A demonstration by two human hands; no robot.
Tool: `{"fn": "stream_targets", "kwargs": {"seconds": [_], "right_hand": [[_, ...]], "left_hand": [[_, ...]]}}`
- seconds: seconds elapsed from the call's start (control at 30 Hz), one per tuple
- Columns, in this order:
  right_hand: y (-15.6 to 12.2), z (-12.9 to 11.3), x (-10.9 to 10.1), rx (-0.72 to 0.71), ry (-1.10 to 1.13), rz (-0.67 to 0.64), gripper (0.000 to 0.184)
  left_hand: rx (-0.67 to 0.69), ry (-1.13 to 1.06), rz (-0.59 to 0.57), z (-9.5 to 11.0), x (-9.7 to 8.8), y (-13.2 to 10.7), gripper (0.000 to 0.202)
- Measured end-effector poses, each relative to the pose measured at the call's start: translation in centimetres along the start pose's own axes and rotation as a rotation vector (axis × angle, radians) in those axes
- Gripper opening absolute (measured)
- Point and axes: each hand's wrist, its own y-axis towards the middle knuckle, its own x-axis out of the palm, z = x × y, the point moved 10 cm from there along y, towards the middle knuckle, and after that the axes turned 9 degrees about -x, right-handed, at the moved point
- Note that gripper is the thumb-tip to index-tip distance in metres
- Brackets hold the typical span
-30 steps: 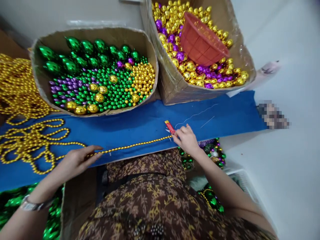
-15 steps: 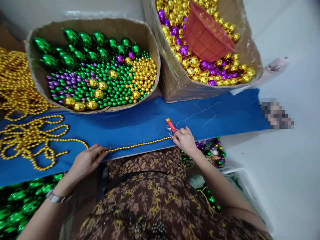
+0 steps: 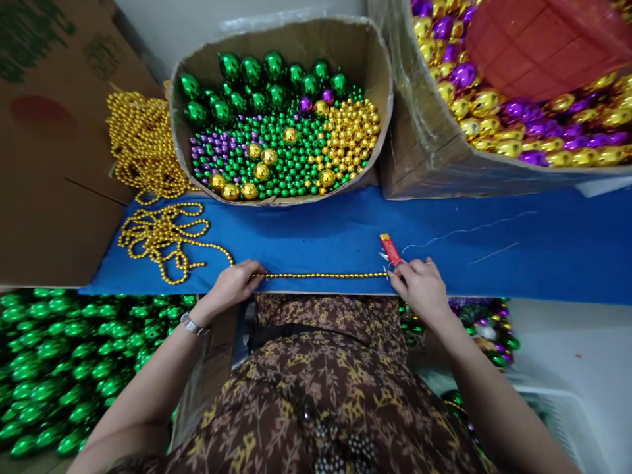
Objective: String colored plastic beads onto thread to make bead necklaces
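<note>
A string of small gold beads (image 3: 320, 275) runs straight along the front edge of the blue cloth (image 3: 296, 237) between my hands. My left hand (image 3: 234, 284) is closed, pinching the string near its left part. My right hand (image 3: 422, 286) pinches the string's other end, fingers closed. Right by those fingertips is a small red tool with a yellow end (image 3: 390, 249), apparently thread snips; whether the hand grips it or just touches it, I cannot tell. Past my left hand, the beads continue into a looped heap of gold bead strand (image 3: 160, 237).
Behind the cloth stand a cardboard box (image 3: 284, 201) of green, purple and gold beads and a taller box (image 3: 415, 158) holding a red basket (image 3: 538, 46). White threads (image 3: 469, 230) lie right. Green beads (image 3: 64, 368) fill the lower left.
My view has turned to the left, so everything appears farther right and more of the left side shows. Both hands keep their hold, and the string between them stays about as long.
</note>
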Motion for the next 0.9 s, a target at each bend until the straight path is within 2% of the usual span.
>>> {"fn": "stream_targets", "kwargs": {"seconds": [0.17, 0.27, 0.4, 0.5, 0.6, 0.67, 0.7, 0.73, 0.8, 0.9], "right_hand": [[-0.2, -0.1, -0.1, -0.003, -0.007, 0.023, 0.034], [0.0, -0.4, -1.1, -0.025, -0.005, 0.048, 0.033], [2.0, 0.4, -3.8, -0.014, -0.029, 0.126, 0.035], [4.9, 2.7, -5.3, 0.046, -0.067, 0.15, 0.036], [7.5, 6.1, -5.5, 0.161, -0.084, 0.099, 0.036], [8.6, 7.7, -5.4, 0.27, -0.088, 0.042, 0.032], [9.1, 7.6, -5.3, 0.305, -0.083, 0.011, 0.03], [9.5, 6.8, -5.0, 0.313, -0.061, -0.018, 0.031], [10.7, 2.7, -4.4, 0.23, 0.052, -0.059, 0.038], [12.8, -7.6, -3.6, -0.092, 0.426, -0.044, 0.045]], "left_hand": [[-0.023, 0.104, -0.018, 0.1, 0.3, 0.1, 0.019], [-0.036, 0.207, 0.009, 0.4, 0.0, 0.0, 0.019], [-0.076, 0.415, 0.143, 1.3, -2.1, 1.2, 0.025], [-0.117, 0.488, 0.276, 2.4, -4.7, 3.2, 0.031], [-0.105, 0.392, 0.323, 4.0, -6.2, 5.4, 0.031], [-0.065, 0.205, 0.265, 4.9, -6.2, 6.7, 0.028], [-0.041, 0.087, 0.223, 5.3, -6.0, 7.1, 0.026], [-0.017, -0.036, 0.178, 5.8, -5.7, 7.5, 0.025], [0.018, -0.276, 0.095, 6.7, -5.1, 7.8, 0.023], [0.015, -0.594, -0.023, 7.5, -4.2, 7.7, 0.022]]}}
